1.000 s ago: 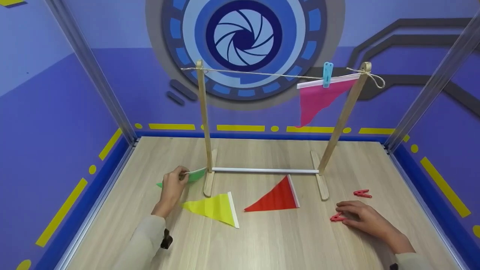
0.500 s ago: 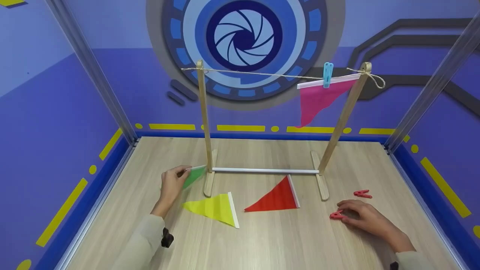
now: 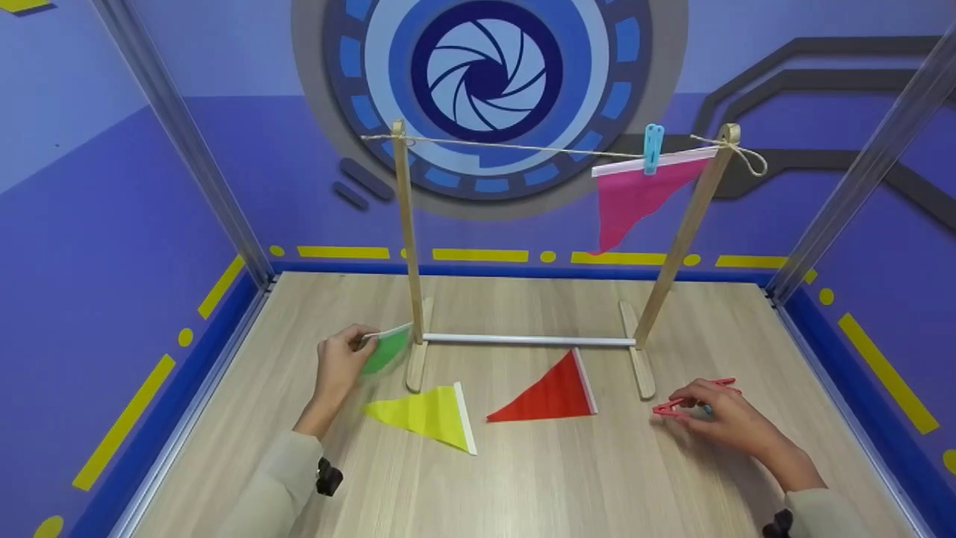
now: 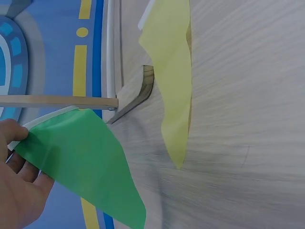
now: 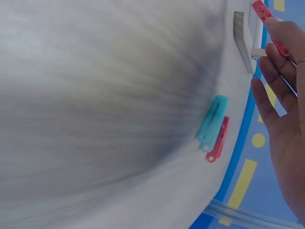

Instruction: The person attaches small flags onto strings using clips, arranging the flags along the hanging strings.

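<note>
My left hand (image 3: pixel 340 366) pinches a green triangular pennant (image 4: pixel 86 162) by one end of its white top strip, beside the foot of the rack's left post. Its green cloth hangs down, pointed end lowest in the left wrist view. In my right hand (image 3: pixel 721 415) a red clothespin (image 5: pixel 264 12) is pinched between thumb and fingertips, raised over the table at the right. A second red clothespin (image 5: pixel 218 140) and a light blue clothespin (image 5: pixel 213 121) lie side by side on the table below that hand. The head view shows them mostly hidden behind the hand.
A wooden rack (image 3: pixel 408 239) carries a string (image 3: pixel 515 146). A pink pennant (image 3: pixel 646 194) hangs at its right end under a blue clothespin (image 3: pixel 653 149). Yellow (image 3: pixel 429 415) and red (image 3: pixel 549 392) pennants lie flat in front of the rack. Decorated panels enclose the table.
My left hand has lifted the green pennant from the table, and its cloth now hangs down. My right hand has raised the red clothespin and moved slightly away from me.
</note>
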The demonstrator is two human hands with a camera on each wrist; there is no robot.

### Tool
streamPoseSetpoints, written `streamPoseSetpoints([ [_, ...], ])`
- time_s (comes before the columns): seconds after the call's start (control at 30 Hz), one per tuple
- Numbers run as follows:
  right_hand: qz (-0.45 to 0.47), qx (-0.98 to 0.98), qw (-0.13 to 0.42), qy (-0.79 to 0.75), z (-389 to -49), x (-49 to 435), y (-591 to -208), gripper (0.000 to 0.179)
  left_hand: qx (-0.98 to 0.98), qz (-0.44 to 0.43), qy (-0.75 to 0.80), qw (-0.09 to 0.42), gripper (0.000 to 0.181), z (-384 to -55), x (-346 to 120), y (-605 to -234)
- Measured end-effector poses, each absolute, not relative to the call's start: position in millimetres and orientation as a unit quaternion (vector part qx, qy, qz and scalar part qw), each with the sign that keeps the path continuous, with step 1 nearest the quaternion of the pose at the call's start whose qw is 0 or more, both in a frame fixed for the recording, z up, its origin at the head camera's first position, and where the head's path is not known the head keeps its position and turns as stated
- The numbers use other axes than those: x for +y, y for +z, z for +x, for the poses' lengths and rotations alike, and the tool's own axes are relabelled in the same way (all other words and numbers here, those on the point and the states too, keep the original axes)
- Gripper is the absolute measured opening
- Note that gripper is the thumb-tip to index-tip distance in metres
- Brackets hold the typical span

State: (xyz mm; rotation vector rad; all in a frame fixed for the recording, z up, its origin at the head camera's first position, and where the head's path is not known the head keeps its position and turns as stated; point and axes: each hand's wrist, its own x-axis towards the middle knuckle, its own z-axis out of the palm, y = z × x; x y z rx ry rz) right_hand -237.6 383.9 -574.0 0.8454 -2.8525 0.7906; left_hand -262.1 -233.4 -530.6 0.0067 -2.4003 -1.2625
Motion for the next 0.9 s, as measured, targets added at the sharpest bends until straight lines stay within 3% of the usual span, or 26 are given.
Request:
streamPoseSetpoints([
  [0.37, 0.340, -0.901, 0.108, 0.247, -246, 369, -553, 0.031, -0.862, 0.002, -0.462, 0.208, 0.018, -251, -231, -510],
  [0.57, 0.372, -0.887, 0.152, 0.228, -253, 357, -534, 0.033, -0.853, -0.023, -0.472, 0.223, 0.014, -252, -227, -499],
  [0.9, 0.416, -0.866, 0.167, 0.220, -257, 336, -498, 0.039, -0.845, -0.044, -0.499, 0.188, 0.009, -252, -211, -487],
])
